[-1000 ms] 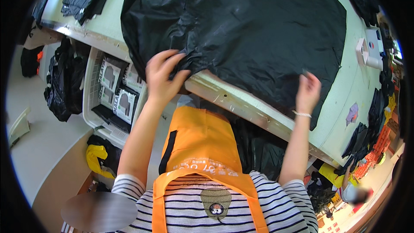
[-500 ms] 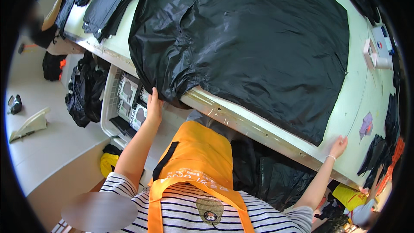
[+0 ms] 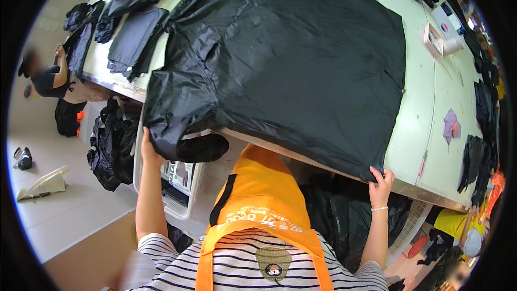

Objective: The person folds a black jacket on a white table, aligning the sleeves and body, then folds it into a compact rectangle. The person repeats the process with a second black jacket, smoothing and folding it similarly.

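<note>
Fabric (image 3: 291, 70), black and glossy, spread wide over pale green counter (image 3: 420, 113), near edge draped past the counter's front rim. Left hand (image 3: 148, 148) at the hanging left corner of the sheet, fingers tucked under the bunched cloth and mostly hidden, so grip hard to judge: cannot tell whether pinching or only touching. Right hand (image 3: 381, 179) at the lower right corner, fingers curled over the hem and closed on it, thin bracelet at the wrist. Orange apron (image 3: 258, 205) and striped shirt (image 3: 242, 261) directly below, between both arms. Smaller dark cut pieces (image 3: 132, 37) stacked on the counter just beside the sheet's upper left. White tape dispenser (image 3: 439, 40) on the counter to the right, apart from the sheet. Purple scrap (image 3: 450, 125) farther right. White wire basket (image 3: 177, 183) under the counter near the left hand. Another person (image 3: 46, 78) at far left.
</note>
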`<move>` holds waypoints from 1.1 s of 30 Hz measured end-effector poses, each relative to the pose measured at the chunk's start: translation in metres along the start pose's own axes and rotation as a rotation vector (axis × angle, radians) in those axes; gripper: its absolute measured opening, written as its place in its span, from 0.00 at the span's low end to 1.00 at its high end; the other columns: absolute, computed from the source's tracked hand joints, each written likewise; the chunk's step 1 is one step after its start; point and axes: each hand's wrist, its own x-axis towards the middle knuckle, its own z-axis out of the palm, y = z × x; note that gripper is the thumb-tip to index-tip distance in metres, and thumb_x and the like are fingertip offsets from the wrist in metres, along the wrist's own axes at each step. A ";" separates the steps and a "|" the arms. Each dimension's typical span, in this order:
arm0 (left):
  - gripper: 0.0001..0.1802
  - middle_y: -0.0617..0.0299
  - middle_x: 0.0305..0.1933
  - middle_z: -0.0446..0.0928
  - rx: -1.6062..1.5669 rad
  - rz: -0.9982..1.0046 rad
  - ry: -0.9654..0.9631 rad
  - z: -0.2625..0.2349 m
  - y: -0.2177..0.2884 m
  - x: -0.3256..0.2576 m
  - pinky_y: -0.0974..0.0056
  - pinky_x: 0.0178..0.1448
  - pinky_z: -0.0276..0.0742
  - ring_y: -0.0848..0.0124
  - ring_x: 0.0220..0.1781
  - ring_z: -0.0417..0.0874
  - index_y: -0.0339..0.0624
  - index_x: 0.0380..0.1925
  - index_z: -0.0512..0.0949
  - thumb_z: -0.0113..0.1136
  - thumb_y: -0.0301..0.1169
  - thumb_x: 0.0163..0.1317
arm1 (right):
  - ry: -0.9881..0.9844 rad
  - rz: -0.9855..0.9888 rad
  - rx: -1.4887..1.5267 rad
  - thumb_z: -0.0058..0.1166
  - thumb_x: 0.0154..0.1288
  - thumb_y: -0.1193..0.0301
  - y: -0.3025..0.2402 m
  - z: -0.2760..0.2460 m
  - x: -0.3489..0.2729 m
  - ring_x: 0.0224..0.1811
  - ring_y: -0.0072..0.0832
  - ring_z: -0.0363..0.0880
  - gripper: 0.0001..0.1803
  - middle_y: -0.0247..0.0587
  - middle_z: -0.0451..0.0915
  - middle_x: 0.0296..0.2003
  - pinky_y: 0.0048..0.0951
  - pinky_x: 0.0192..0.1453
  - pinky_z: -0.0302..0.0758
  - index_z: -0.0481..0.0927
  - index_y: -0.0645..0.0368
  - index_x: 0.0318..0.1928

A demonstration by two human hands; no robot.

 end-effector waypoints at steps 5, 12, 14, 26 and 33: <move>0.27 0.52 0.59 0.74 0.287 -0.378 0.200 -0.039 0.010 -0.031 0.53 0.68 0.64 0.58 0.60 0.74 0.34 0.56 0.70 0.42 0.43 0.65 | -0.103 -0.043 0.035 0.53 0.41 0.85 -0.003 -0.038 -0.006 0.67 0.47 0.62 0.18 0.45 0.75 0.55 0.44 0.72 0.54 0.84 0.55 0.34; 0.30 0.50 0.57 0.75 0.095 0.031 -0.487 0.151 0.119 0.040 0.55 0.68 0.65 0.58 0.60 0.75 0.32 0.55 0.71 0.32 0.48 0.74 | 0.071 0.369 0.335 0.57 0.61 0.70 0.052 -0.093 0.123 0.34 0.21 0.75 0.14 0.34 0.80 0.33 0.27 0.41 0.73 0.79 0.69 0.43; 0.32 0.54 0.48 0.80 0.158 0.131 -0.582 0.228 0.154 0.108 0.61 0.59 0.72 0.64 0.49 0.81 0.33 0.49 0.75 0.35 0.53 0.72 | 0.256 0.228 0.368 0.53 0.67 0.64 0.050 -0.096 0.203 0.40 0.20 0.74 0.17 0.35 0.80 0.36 0.24 0.47 0.70 0.78 0.67 0.46; 0.30 0.56 0.56 0.72 1.074 0.341 -0.387 0.128 0.089 0.254 0.67 0.64 0.62 0.69 0.59 0.71 0.32 0.61 0.66 0.57 0.39 0.63 | 0.061 0.957 0.703 0.50 0.62 0.40 0.118 -0.017 0.209 0.49 0.25 0.72 0.38 0.35 0.77 0.49 0.31 0.53 0.67 0.71 0.59 0.59; 0.25 0.51 0.50 0.76 1.619 0.527 -0.467 0.126 0.105 0.258 0.64 0.60 0.65 0.61 0.56 0.74 0.32 0.48 0.76 0.67 0.34 0.51 | 0.183 0.905 0.637 0.57 0.64 0.55 0.111 -0.015 0.182 0.38 0.19 0.69 0.18 0.28 0.77 0.34 0.24 0.46 0.68 0.79 0.60 0.35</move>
